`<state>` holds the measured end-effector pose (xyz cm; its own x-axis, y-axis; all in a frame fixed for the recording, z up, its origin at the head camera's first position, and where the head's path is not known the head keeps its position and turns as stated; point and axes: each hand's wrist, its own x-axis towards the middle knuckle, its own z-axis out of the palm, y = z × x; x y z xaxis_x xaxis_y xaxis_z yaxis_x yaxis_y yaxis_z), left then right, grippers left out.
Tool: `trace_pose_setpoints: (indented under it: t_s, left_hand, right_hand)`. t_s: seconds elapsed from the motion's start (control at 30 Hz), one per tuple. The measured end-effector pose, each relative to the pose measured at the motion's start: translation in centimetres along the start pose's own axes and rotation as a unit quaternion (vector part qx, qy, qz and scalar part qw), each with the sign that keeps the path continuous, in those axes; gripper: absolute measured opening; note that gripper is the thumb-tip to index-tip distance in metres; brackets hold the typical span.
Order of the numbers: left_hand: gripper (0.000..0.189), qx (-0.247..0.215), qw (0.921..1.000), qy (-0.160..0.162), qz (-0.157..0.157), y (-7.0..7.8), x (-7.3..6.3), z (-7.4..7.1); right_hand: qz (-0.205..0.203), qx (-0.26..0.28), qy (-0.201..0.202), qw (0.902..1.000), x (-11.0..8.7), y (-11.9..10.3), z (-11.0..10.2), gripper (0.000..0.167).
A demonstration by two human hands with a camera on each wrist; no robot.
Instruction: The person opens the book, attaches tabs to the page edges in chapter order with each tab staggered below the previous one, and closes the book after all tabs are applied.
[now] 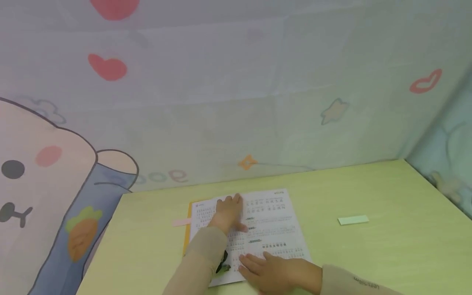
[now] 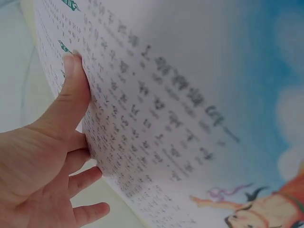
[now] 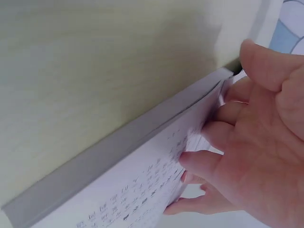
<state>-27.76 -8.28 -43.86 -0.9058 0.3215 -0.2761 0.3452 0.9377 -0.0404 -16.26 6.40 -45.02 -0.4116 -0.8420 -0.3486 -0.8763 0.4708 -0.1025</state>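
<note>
An open book [image 1: 273,229] with printed text lies on the green table, its yellow cover edge showing at the left. Across the upper middle, my left hand [image 1: 229,213] rests with fingers extended along the fold, the thumb pointing to the right page. In the left wrist view that thumb lies against a page [image 2: 137,95] of text and a blue illustration. My right hand [image 1: 274,270] touches the lower part of the book near the fold, fingers stretched out. The right wrist view has its fingertips on the paper by the lower edge, with the left hand beyond.
A pink paper strip [image 1: 180,222] sticks out past the book's left side. To the right, a pale green strip [image 1: 353,220] lies on the table [image 1: 368,192]. A printed cloth [image 1: 206,102] with hearts and a cartoon animal hangs behind.
</note>
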Motion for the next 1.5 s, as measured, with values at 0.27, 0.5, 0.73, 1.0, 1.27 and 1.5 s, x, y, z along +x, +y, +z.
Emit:
trace_pose_setpoints:
  t_s: [0.27,0.5,0.73,1.0,1.27,1.5]
  left_hand:
    - [0.098,-0.038,0.9988,-0.015,0.025,-0.5,-0.6,-0.5]
    - [0.094,-0.131,0.9887,-0.005,0.073,-2.2,-0.5,1.2]
    - [0.095,-0.184,0.9779,-0.003,0.1,-2.5,-0.3,1.9]
    - [0.091,-0.195,0.9756,0.011,0.101,-2.6,-0.8,2.6]
    - [0.078,-0.194,0.9674,0.082,0.14,-3.6,-2.0,4.2]
    - [0.075,-0.139,0.9729,0.092,0.16,-4.2,-3.8,3.9]
  right_hand:
    - [-0.002,-0.026,0.023,0.9994,-1.0,-0.4,-0.3,0.063]
    - [-0.027,-0.028,0.025,0.9989,-1.4,0.1,-0.6,0.061]
    - [-0.037,0.065,-0.047,0.9961,-2.3,0.6,-1.4,0.05]
    - [-0.071,0.073,0.011,0.9947,-2.4,1.0,0.1,0.053]
    - [-0.102,0.129,0.081,0.9831,-3.1,2.4,1.9,0.049]
    - [-0.05,0.117,0.137,0.9825,-4.4,4.2,2.3,0.045]
